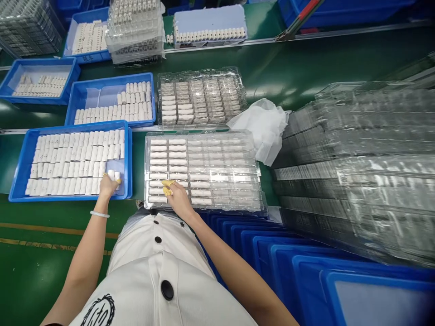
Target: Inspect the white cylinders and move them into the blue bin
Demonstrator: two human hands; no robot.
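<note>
My left hand (pixel 109 184) reaches into the front blue bin (pixel 18 181), its yellow-covered fingertips closed around a couple of small white ribbed cylinders (pixel 114 174) at the bin's right end. Rows of the same white pieces (pixel 64 170) stand in that bin. Over the clear plastic blister tray (pixel 234 172), my right hand (pixel 178 195) has its yellow-covered fingertips drawn together at the lower left slots. Whatever lies between those fingertips is hidden. White pieces (pixel 176 155) lie lengthwise in the tray's left columns, and some lower slots of the third column hold them too.
Behind are a second filled clear tray (pixel 204 97), blue bins (pixel 110 120) of white pieces and stacked trays (pixel 136 31). A crumpled white plastic sheet (pixel 261 124) touches the front tray's right. Tall tray stacks (pixel 356 172) and nested blue bins (pixel 288 262) stand at right.
</note>
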